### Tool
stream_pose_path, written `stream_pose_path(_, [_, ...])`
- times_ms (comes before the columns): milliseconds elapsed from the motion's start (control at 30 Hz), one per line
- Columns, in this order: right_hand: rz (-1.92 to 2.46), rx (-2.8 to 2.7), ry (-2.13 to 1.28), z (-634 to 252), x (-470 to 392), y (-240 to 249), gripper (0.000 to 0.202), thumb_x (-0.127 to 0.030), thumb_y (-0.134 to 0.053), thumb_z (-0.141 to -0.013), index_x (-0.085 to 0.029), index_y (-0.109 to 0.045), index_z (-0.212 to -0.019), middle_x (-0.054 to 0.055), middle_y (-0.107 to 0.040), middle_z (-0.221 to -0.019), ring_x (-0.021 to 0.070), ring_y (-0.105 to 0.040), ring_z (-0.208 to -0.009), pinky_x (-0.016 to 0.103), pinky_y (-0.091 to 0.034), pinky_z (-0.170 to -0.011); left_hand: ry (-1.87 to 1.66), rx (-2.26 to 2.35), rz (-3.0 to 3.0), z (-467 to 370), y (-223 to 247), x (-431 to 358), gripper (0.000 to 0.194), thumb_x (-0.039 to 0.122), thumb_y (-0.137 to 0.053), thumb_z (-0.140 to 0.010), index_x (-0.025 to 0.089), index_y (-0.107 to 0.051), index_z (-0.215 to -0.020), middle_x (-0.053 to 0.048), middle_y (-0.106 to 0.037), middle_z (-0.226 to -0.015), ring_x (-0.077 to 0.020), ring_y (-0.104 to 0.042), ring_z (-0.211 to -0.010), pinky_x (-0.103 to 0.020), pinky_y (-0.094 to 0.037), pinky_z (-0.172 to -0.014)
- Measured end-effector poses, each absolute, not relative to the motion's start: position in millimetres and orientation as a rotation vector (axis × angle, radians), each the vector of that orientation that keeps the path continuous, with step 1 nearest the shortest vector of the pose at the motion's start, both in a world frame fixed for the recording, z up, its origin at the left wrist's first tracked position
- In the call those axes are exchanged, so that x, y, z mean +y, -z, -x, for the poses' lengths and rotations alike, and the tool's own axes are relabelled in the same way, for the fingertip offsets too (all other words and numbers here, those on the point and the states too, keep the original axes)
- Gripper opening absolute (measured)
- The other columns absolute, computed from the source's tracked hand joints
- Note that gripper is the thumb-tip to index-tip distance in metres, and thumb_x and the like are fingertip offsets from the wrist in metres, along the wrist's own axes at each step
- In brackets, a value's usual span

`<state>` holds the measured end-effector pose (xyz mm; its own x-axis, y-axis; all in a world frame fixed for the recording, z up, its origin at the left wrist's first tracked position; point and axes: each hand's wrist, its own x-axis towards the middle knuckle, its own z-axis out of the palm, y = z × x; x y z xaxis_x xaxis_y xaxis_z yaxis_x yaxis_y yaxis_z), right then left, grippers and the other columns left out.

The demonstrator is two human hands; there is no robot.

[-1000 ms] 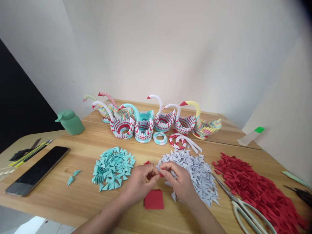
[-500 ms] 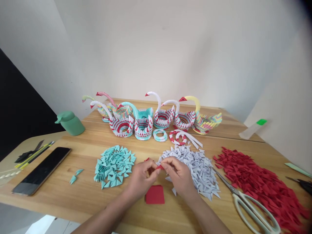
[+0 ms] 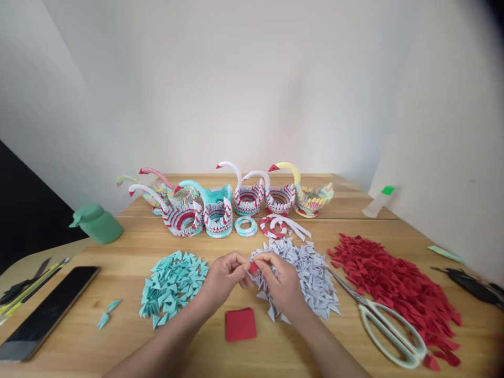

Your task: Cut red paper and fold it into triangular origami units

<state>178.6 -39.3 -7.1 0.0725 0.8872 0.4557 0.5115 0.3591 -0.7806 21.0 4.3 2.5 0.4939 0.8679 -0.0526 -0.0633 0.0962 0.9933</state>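
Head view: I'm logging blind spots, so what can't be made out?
In the head view:
Red paper piece: partly covered by the left hand and right hand; folds too small to read.
Pale paper pile: partly behind the right hand.
Phone: corner cut by left edge.
Black-handled tool: end cut by right edge.

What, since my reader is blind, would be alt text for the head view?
Left hand and right hand hold a red paper over a table. Teal pieces, grey pieces, red pieces and scissors lie around; paper swans stand behind.

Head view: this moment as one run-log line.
left hand: pinching red paper piece | right hand: pinching same piece | nearby: red paper squares, teal pile, lavender pile
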Motion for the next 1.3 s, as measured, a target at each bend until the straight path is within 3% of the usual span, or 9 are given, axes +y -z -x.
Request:
stream_pose_path(233, [1.236, -1.710, -0.286, -178.7, -38.8, 9.8, 0.019, -0.022, -0.048, -0.093, -0.023, -0.067, -0.089, 0.003, -0.070, -0.080, 0.0174, -0.065, -0.074, 0.028, -0.049, -0.068, -0.677, 0.520, -0.793, -17.1, 18.0, -2.5, 0.029, 0.039, -0.071, -0.079, 0.013, -0.058, -0.080, -0.006, -0.070, -0.081, -0.0119, -0.065, -0.061, -0.022, -0.048, -0.058])
stream_pose_path(467, [1.158, -1.753, -0.094, -182.0, -36.4, 11.3, 0.031, -0.018, -0.048, -0.094, -0.027, -0.060, -0.122, 0.009, -0.068, -0.111, 0.0235, -0.062, -0.105, 0.041, -0.051, -0.089, -0.748, 0.513, -0.688, -12.2, 15.5, 1.4, 0.028, 0.032, -0.077, -0.074, 0.012, -0.059, -0.082, -0.006, -0.071, -0.082, -0.0124, -0.066, -0.062, -0.022, -0.048, -0.058])
stream_pose_path(633, [1.102, -1.880, -0.002, -180.4, -33.8, 13.8, 0.039, -0.014, -0.050, -0.093, -0.027, -0.055, -0.129, 0.010, -0.063, -0.121, 0.0246, -0.057, -0.114, 0.045, -0.048, -0.095, -0.776, 0.570, -0.658, -12.7, 11.5, 2.9, 0.033, 0.032, -0.081, -0.069, 0.012, -0.060, -0.084, -0.004, -0.071, -0.077, -0.0115, -0.065, -0.059, -0.021, -0.047, -0.056])
stream_pose_path(767, [1.097, -1.869, 0.013, -178.1, -35.0, 13.2, 0.030, -0.013, -0.051, -0.093, -0.026, -0.060, -0.118, 0.009, -0.064, -0.116, 0.0247, -0.057, -0.110, 0.046, -0.048, -0.093, -0.798, 0.597, -0.669, -13.8, 13.0, 3.2, 0.037, 0.031, -0.083, -0.067, 0.011, -0.060, -0.088, -0.002, -0.070, -0.072, -0.0110, -0.065, -0.058, -0.021, -0.047, -0.056])
stream_pose_path(900, [1.103, -1.850, -0.046, -178.5, -35.8, 14.1, 0.017, -0.011, -0.052, -0.091, -0.024, -0.063, -0.094, 0.006, -0.067, -0.092, 0.0215, -0.060, -0.092, 0.040, -0.050, -0.082, -0.807, 0.617, -0.699, -14.4, 15.5, 3.2, 0.039, 0.032, -0.083, -0.067, 0.012, -0.060, -0.091, -0.003, -0.070, -0.068, -0.0123, -0.066, -0.059, -0.022, -0.048, -0.058])
stream_pose_path(1133, [1.065, -1.946, 0.013, -180.3, -35.2, 17.0, 0.025, -0.007, -0.047, -0.091, -0.023, -0.065, -0.099, 0.006, -0.065, -0.087, 0.0199, -0.058, -0.082, 0.034, -0.049, -0.071, -0.918, 0.655, -0.872, -13.7, 13.2, 3.0, 0.035, 0.037, -0.078, -0.070, 0.012, -0.064, -0.091, -0.004, -0.070, -0.079, -0.0129, -0.064, -0.066, -0.025, -0.050, -0.064])
stream_pose_path(1300, [1.032, -1.930, 0.086, -180.3, -35.4, 14.9, 0.026, -0.003, -0.050, -0.089, -0.022, -0.067, -0.093, 0.004, -0.064, -0.083, 0.0189, -0.056, -0.080, 0.032, -0.048, -0.069, -0.869, 0.800, -1.135, -10.4, 11.6, 6.2, 0.036, 0.046, -0.071, -0.073, 0.011, -0.065, -0.071, -0.003, -0.065, -0.059, -0.0104, -0.055, -0.053, -0.022, -0.043, -0.056])
